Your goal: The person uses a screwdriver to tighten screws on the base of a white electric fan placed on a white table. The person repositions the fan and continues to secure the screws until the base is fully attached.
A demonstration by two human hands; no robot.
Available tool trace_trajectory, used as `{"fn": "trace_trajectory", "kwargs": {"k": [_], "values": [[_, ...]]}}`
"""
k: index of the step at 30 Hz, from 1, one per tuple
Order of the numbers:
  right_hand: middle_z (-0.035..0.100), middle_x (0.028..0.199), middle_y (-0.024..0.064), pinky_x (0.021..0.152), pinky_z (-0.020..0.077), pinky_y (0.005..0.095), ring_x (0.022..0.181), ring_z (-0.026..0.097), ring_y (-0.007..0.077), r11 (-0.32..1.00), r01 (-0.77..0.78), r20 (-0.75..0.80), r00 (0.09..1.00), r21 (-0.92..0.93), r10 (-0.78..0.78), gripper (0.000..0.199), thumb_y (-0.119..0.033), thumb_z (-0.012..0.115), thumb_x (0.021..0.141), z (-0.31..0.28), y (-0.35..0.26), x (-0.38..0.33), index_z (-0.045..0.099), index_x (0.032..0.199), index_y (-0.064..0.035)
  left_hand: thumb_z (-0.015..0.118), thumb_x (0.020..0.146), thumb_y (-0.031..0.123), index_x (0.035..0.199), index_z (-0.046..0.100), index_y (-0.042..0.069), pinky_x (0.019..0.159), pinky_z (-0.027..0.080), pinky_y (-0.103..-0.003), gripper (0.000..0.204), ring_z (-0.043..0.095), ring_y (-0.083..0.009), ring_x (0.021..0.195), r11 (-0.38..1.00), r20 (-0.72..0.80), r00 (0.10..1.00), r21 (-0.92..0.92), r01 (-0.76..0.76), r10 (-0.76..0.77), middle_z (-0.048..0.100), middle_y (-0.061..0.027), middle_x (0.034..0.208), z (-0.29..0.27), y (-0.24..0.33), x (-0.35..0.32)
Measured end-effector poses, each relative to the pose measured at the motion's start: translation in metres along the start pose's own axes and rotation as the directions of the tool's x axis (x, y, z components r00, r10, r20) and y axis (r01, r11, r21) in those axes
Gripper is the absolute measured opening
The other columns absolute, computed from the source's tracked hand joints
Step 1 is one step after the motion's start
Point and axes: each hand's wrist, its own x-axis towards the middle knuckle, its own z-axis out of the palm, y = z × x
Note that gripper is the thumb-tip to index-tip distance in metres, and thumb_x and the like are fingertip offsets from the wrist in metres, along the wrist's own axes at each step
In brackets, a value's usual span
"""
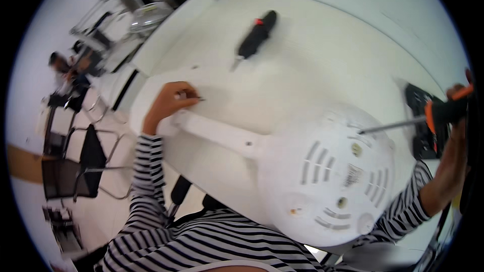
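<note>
A white round appliance base (282, 186) lies on the table with its slotted underside up, and a long white arm (217, 132) runs from it to the left. My left hand (174, 102) is beside the end of that arm, its fingers pinched on a small dark piece, too small to name. At the far right, my right hand (458, 143) grips a screwdriver (446, 112) with a black and orange handle. Its metal shaft points left over the base. Whether the tip touches the base I cannot tell.
On the white table (312, 35), a black electric screwdriver (258, 35) lies toward the back. A black tool case (426, 116) stands open at the right. One tiny dark piece (195, 67) rests beyond my left hand. Black chairs (91, 161) and a seated person (65, 73) are off left.
</note>
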Motion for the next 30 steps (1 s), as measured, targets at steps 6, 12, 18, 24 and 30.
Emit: {"fn": "trace_trajectory", "kwargs": {"k": [6, 12, 18, 24, 30], "values": [[0.061, 0.079, 0.008, 0.048, 0.0485, 0.0165, 0.057, 0.058, 0.0095, 0.983, -0.066, 0.129, 0.991, 0.17, 0.045, 0.049, -0.016, 0.07, 0.075, -0.009, 0.009, -0.002, 0.045, 0.114, 0.0011, 0.069, 0.069, 0.01, 0.082, 0.06, 0.003, 0.056, 0.037, -0.021, 0.017, 0.051, -0.0082, 0.063, 0.991, 0.092, 0.988, 0.068, 0.116, -0.122, 0.056, 0.0001, 0.069, -0.004, 0.008, -0.002], [0.061, 0.079, 0.0081, 0.048, 0.049, 0.0175, 0.057, 0.059, 0.0104, 0.978, -0.105, 0.126, 0.989, 0.178, 0.084, 0.047, -0.016, 0.069, 0.075, -0.007, 0.015, -0.005, 0.045, 0.112, 0.0006, 0.069, 0.068, 0.012, 0.087, 0.06, 0.004, 0.058, 0.038, -0.022, 0.022, 0.053, -0.0089, 0.064, 0.99, 0.097, 0.986, 0.045, 0.132, -0.135, 0.056, -0.0009, 0.066, -0.009, 0.014, 0.006], [0.061, 0.079, 0.0081, 0.049, 0.0495, 0.0184, 0.058, 0.059, 0.0113, 0.976, -0.123, 0.123, 0.987, 0.179, 0.102, 0.045, -0.015, 0.069, 0.075, -0.008, 0.018, -0.007, 0.045, 0.11, 0.0001, 0.069, 0.07, 0.017, 0.093, 0.06, 0.004, 0.063, 0.04, -0.025, 0.028, 0.056, -0.0109, 0.067, 0.987, 0.098, 0.984, 0.084, 0.139, -0.147, 0.058, -0.0017, 0.07, -0.009, 0.02, 0.002], [0.061, 0.078, 0.0081, 0.05, 0.05, 0.0194, 0.058, 0.059, 0.0122, 0.975, -0.125, 0.114, 0.988, 0.184, 0.105, 0.043, -0.015, 0.069, 0.075, -0.007, 0.02, -0.008, 0.046, 0.109, -0.0004, 0.068, 0.071, 0.019, 0.095, 0.06, 0.003, 0.067, 0.041, -0.026, 0.03, 0.055, -0.0121, 0.071, 0.985, 0.088, 0.984, 0.082, 0.15, -0.157, 0.06, -0.0037, 0.073, -0.008, 0.034, 0.0], [0.061, 0.078, 0.0081, 0.05, 0.0505, 0.0204, 0.059, 0.06, 0.0132, 0.976, -0.12, 0.105, 0.989, 0.182, 0.103, 0.041, -0.014, 0.068, 0.075, -0.012, 0.019, -0.013, 0.046, 0.107, -0.0009, 0.067, 0.071, 0.019, 0.098, 0.06, 0.002, 0.071, 0.042, -0.029, 0.033, 0.057, -0.0156, 0.074, 0.992, 0.102, 0.992, 0.115, 0.06, -0.071, 0.062, -0.0062, 0.077, -0.008, 0.053, -0.003]]}}
